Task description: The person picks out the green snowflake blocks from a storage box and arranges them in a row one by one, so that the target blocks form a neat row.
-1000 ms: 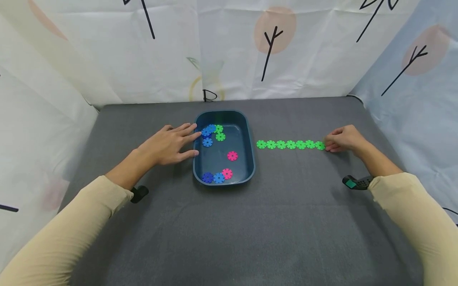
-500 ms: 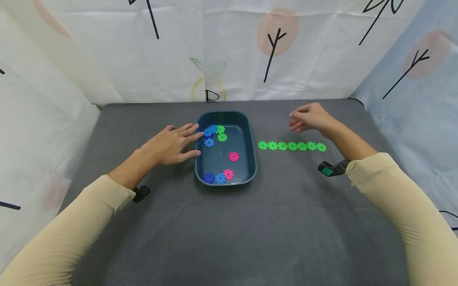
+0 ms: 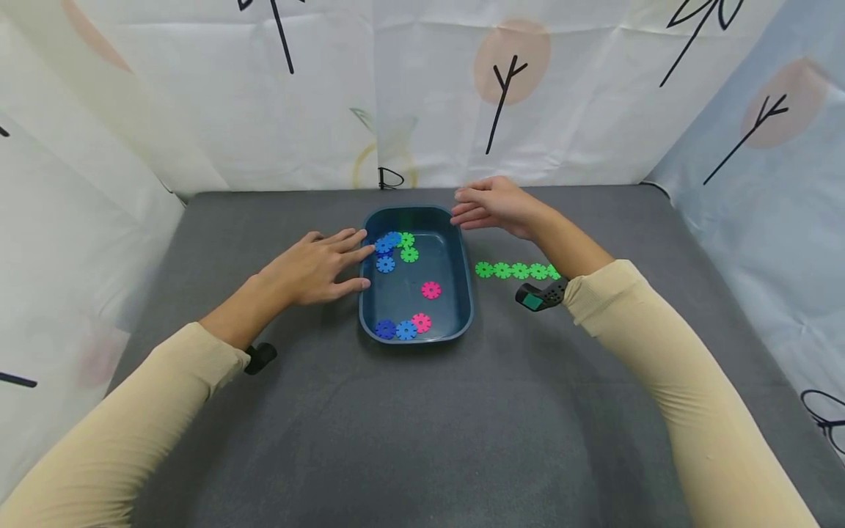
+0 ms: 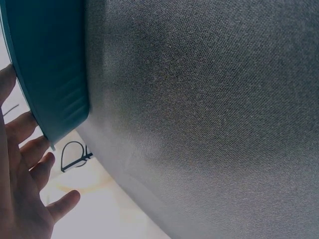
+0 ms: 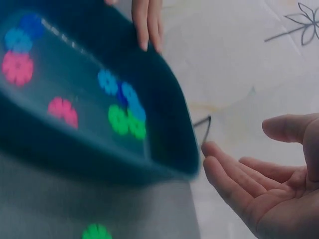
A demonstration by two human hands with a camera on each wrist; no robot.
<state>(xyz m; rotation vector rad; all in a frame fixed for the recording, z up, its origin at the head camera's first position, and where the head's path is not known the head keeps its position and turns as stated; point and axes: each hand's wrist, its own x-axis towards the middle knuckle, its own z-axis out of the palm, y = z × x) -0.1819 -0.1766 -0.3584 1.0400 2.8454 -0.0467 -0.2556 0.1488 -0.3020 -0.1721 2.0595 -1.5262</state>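
A dark teal tray (image 3: 417, 339) sits mid-table with notched plastic discs in it. My left hand (image 3: 313, 268) rests its spread fingertips on the tray's left rim, as the left wrist view shows from below. Over the tray's far right corner is my right hand (image 3: 495, 204), fingers relaxed and nothing in them. Inside lie two green discs (image 3: 409, 254), a pink disc (image 3: 431, 290) with another pink one nearer the front, and several blue discs (image 3: 386, 264). Right of the tray runs a straight row of green discs (image 3: 520, 270), its far end hidden behind the right wrist.
The grey cloth-covered table (image 3: 396, 425) reaches back to a white printed curtain (image 3: 422, 95), with more curtain at both sides. A dark wrist strap (image 3: 543, 295) hangs below the right wrist, low over the row.
My right hand has left the right end of the green row and moved left to the tray's far right corner. My left hand has stayed on the rim.
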